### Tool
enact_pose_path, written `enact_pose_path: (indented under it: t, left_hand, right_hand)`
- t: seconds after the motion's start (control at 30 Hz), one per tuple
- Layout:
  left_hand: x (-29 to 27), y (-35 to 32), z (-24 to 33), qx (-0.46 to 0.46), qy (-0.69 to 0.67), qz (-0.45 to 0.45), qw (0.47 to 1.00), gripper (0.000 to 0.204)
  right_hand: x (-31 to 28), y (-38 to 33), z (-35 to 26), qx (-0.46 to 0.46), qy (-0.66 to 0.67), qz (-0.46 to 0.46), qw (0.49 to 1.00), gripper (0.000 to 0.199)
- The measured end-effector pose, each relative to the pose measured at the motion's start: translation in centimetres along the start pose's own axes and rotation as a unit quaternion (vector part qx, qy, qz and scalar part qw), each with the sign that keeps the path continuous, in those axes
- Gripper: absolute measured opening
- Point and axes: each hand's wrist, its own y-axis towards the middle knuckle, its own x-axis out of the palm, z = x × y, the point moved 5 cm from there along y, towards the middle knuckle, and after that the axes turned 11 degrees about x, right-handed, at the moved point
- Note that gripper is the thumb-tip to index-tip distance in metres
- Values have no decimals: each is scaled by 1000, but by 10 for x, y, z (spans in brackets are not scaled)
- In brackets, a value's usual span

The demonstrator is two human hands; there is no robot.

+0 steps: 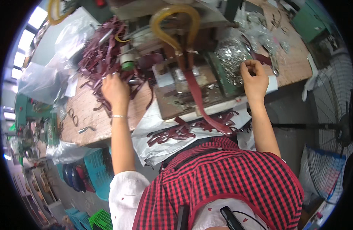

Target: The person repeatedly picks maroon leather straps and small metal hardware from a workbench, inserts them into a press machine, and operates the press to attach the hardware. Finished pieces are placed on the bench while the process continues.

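Observation:
My left hand (115,91) is at the near edge of a heap of thin maroon straps (103,53), its fingers bent down among them. They look closed on a strap, though the fingertips are partly hidden. On the right, my right hand (255,81) is curled in a pinch beside a pile of small shiny metal fittings (231,63) in a green tray (219,78). Whatever lies between its fingertips is too small to make out. Between my hands, a long maroon strap (195,92) hangs from the middle of a bench machine (176,101) down toward my lap.
A yellow loop (155,25) rises over the machine. More maroon straps (170,136) lie on white cloth (146,149) before me. Scissors (73,117) and clear plastic bags (42,82) are at the left; a caged fan (326,153) stands right, a blue crate (98,172) below left.

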Motion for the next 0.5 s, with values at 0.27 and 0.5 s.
enact_pose_path:
  t: [0.27,0.5]
  left_hand:
    - [18,-4,-14,-38,-14,-159,986,30]
    - [12,-39,-23,-173,-502,-145,835,33]
  right_hand:
    - [22,-28,-73,-36,163,-227,960,15]
    - [64,-55,-107,-84,203,-218,951,22]
